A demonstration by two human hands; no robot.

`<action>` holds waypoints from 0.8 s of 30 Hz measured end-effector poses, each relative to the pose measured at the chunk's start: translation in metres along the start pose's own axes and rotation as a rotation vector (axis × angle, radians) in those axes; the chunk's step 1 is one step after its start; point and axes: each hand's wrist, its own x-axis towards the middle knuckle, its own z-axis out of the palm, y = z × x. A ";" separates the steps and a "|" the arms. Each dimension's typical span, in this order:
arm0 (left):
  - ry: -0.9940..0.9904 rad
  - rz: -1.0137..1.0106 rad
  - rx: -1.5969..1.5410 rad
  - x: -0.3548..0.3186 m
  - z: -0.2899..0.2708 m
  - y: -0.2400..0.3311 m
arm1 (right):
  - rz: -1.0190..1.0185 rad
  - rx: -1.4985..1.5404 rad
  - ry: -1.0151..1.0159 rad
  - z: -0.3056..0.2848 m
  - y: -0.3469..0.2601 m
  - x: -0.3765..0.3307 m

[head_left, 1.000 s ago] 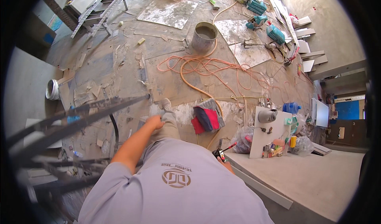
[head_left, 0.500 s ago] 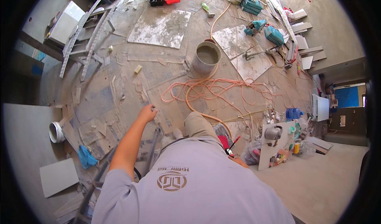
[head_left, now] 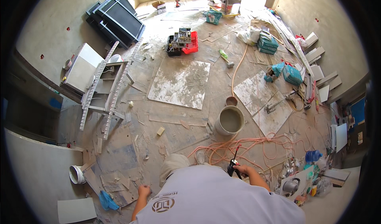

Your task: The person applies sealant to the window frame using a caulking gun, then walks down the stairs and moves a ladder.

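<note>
My right hand [head_left: 243, 170] is wrapped round a black hand tool [head_left: 232, 168] with a thin red-tipped rod sticking up; its exact kind is unclear. On the other side, my left hand [head_left: 144, 191] hangs low with its fingers curled in, and nothing shows in it. Beyond the right hand, tangled orange hose [head_left: 254, 146] lies on the floor. A bucket [head_left: 230, 120] of grey mix stands just past the hose, with a small brown pot [head_left: 231, 101] behind it. Left of the bucket lies a pale, mortar-smeared board [head_left: 180, 83].
A metal trestle [head_left: 109, 93] stands at left, near a white bucket [head_left: 77, 174] and a blue bag [head_left: 108, 200]. An opened toolbox [head_left: 182, 42] and a green-handled mallet [head_left: 227, 59] lie ahead. Teal packages [head_left: 292, 75] and a long metal tool [head_left: 278, 103] are at right.
My view has tilted up, showing more of the far room. My right hand has come out from beside my body with the black tool. My left hand has drawn back toward me.
</note>
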 end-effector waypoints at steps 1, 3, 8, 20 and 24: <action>-0.050 -0.035 0.000 0.002 -0.002 0.011 | -0.028 -0.032 0.038 -0.012 -0.027 -0.005; -0.194 -0.151 -0.220 0.024 -0.004 0.036 | -0.086 -0.075 0.090 -0.030 -0.078 -0.005; -0.232 0.072 0.105 0.157 0.001 0.103 | -0.261 -0.062 0.411 -0.046 -0.166 0.020; -0.956 0.424 -1.767 0.408 -0.358 0.541 | -0.050 0.030 0.397 -0.085 -0.381 -0.018; -1.155 0.558 -1.879 0.421 -0.409 0.656 | -0.096 0.009 0.429 -0.109 -0.411 0.054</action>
